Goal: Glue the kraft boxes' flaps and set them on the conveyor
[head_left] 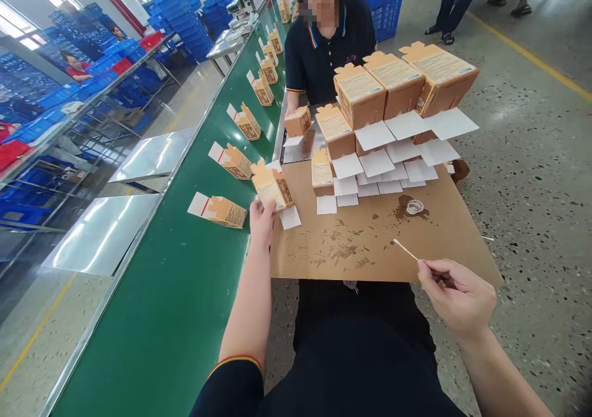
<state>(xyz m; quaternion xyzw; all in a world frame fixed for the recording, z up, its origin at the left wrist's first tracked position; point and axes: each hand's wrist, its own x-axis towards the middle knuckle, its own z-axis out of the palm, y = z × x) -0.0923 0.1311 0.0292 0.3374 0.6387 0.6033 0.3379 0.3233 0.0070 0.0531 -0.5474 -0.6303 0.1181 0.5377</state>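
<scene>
My left hand (263,221) grips a small brown cardboard box (269,185) with its flaps up, over the seam between the green conveyor belt (185,300) and the brown work board (300,256). A cotton swab (406,248) is pinched in my right hand (457,293), its white tip pointing up and left above the board. Beyond that tip, a small clear round dish (415,206) sits in a dark wet patch. Stacked boxes (361,96) with white flaps hanging out rise at the back of the board.
Open boxes (226,212) stand in a row along the belt. Across the board sits a co-worker (328,41), a hand at another box (298,122). Wet marks (345,251) spot the board. Another swab (487,238) shows past its right edge. Blue crates (386,13) stand behind.
</scene>
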